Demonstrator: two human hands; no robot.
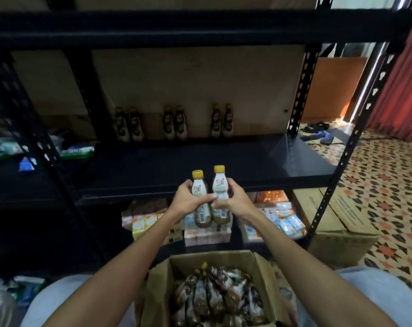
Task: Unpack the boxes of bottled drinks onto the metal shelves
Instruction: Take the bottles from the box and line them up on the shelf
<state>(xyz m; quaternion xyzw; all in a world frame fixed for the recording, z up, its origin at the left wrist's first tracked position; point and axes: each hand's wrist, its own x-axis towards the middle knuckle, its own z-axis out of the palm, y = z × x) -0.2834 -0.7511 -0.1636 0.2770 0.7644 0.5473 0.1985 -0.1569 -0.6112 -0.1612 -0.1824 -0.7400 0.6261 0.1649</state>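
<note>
Gripping left bottle [198, 185] upright in left hand [185, 200], fingers curled round its middle; gripping right bottle [220, 185] likewise in right hand [236, 200]. Held side by side, about touching, yellow caps up, just before the front edge of the black metal shelf [153, 171]. At shelf back: back-row bottles [175, 123], three pairs, blurred, probably same kind. Below, between the knees: open cardboard box [224, 259] full of packed bottles [214, 296]. On lower tier: cartons [207, 234].

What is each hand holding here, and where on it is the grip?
The left hand grips the left bottle around its middle, at the label. The right hand grips the right bottle the same way.
</note>
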